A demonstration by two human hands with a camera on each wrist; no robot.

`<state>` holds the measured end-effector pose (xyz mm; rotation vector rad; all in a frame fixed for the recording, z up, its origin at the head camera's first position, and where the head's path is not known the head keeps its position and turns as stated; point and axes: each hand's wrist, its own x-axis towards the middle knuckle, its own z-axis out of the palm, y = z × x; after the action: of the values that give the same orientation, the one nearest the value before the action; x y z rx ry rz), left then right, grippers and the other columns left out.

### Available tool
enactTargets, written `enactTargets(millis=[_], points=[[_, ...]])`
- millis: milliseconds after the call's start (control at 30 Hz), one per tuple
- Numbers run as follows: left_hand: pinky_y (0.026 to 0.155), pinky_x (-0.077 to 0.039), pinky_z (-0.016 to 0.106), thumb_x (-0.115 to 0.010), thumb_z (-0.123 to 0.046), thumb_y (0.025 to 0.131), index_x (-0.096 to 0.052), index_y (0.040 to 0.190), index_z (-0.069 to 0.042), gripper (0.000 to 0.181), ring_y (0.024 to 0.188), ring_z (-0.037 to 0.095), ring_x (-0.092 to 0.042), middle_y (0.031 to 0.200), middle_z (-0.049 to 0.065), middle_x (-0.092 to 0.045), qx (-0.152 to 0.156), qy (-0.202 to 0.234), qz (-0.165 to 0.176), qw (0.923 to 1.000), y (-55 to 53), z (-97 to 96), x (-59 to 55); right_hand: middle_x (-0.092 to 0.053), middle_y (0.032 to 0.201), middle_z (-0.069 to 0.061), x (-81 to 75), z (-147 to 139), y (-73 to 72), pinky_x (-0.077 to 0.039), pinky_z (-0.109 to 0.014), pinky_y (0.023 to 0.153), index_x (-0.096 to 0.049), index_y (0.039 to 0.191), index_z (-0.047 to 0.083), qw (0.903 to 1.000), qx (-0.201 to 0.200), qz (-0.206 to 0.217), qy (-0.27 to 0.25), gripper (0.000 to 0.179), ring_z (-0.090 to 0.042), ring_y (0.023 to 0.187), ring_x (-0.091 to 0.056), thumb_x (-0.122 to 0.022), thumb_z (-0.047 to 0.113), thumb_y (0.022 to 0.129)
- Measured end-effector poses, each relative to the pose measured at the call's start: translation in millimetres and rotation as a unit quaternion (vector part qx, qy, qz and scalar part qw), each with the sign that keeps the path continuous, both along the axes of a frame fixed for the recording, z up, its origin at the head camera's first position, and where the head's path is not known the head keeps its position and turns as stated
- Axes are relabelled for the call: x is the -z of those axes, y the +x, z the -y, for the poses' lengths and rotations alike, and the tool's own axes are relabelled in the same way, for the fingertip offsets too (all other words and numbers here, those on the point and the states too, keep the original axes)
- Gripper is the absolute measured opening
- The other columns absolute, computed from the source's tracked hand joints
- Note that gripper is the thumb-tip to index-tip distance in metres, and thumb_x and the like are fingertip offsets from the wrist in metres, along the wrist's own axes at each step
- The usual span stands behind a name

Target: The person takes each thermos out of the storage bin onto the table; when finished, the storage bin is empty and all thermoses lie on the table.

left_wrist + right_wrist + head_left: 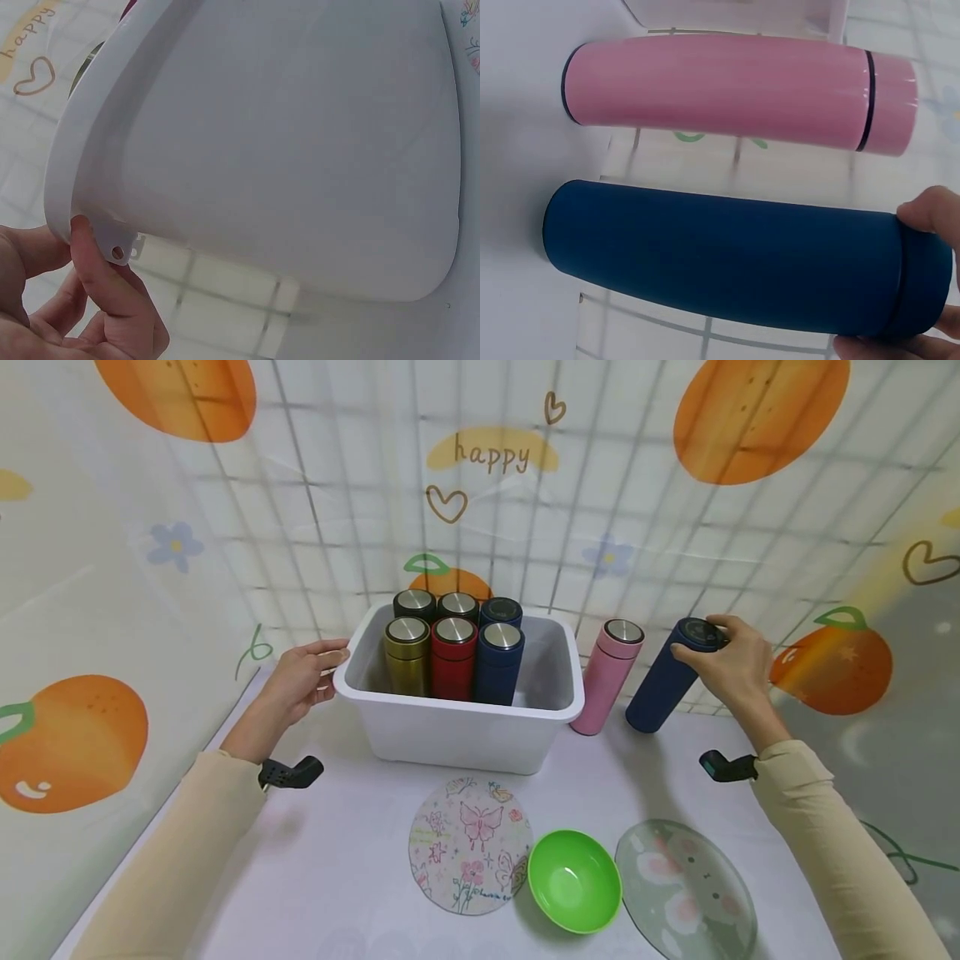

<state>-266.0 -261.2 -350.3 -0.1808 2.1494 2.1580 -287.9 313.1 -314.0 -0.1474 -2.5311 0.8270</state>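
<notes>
Head: right hand [727, 656] grips blue bottle [660, 681] by lid, right of pink bottle [606, 681]; base contact unclear. Left hand [300, 677] pinches white tub [450, 735] rim; six bottles [453, 668] inside, bases hidden. White table [330, 868], printed sheet [360, 510] behind. Left wrist: tub cropped at top. Right wrist: right hand cut off.
</notes>
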Motion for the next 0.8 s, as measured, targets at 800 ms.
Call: enactTargets(millis=[800], points=[[0.061,-0.051,0.021,-0.064,-0.019,0.100,-0.051,0.142,-0.004,0.046,0.073,0.008,-0.064,0.097,-0.006,-0.067,-0.007,0.006,0.004,1.0000,1.6,-2.0,-2.7,-0.049,0.141,-0.030,10.3,0,-13.9,-0.034,-0.060,0.100,-0.044,0.147,0.003,0.9983,-0.015,0.056,0.009,0.079,-0.046,0.124,-0.044,-0.074,0.044,0.088]])
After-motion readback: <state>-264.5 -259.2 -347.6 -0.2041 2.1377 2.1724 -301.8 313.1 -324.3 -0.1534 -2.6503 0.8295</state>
